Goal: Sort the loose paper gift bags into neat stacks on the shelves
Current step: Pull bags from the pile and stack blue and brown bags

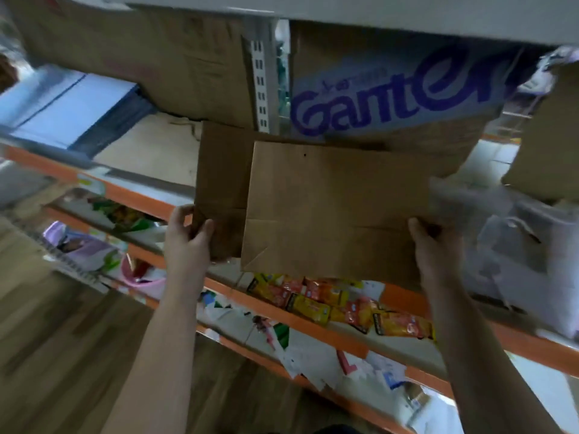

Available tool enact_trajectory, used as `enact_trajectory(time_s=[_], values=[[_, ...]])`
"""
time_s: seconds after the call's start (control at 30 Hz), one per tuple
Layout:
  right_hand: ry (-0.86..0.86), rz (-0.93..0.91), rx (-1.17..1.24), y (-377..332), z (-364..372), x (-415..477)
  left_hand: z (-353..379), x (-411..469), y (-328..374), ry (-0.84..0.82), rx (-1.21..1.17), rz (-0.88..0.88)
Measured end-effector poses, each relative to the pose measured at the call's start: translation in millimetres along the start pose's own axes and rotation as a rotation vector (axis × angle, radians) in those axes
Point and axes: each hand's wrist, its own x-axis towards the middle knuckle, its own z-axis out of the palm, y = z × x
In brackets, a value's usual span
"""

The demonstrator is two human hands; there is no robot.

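Left hand: pinches rear bag;
Right hand: grips front bag;
Around: carton 12 o'clock; snack packets 6 o'clock

Plain brown paper bags, orange shelf edges

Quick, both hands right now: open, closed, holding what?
Left hand: holding the rear brown bag by its lower corner.
Right hand: holding the front brown bag by its right edge.
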Motion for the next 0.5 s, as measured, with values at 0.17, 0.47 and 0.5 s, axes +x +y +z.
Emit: enact_trajectory(time_s=[0.17, 0.47, 0.5], values=[[-0.044, 0.007, -0.019, -31, 101, -47, -98, 65, -17, 0.034, 0.075, 0.032], [-0.04, 0.112, 0.154, -79, 207, -92, -173, 180, -38, 0.018, 0.094, -0.037], [-0.036, 0.115, 0.161, -82, 215, -90, -173, 191, -40, 0.018, 0.099, -0.037]])
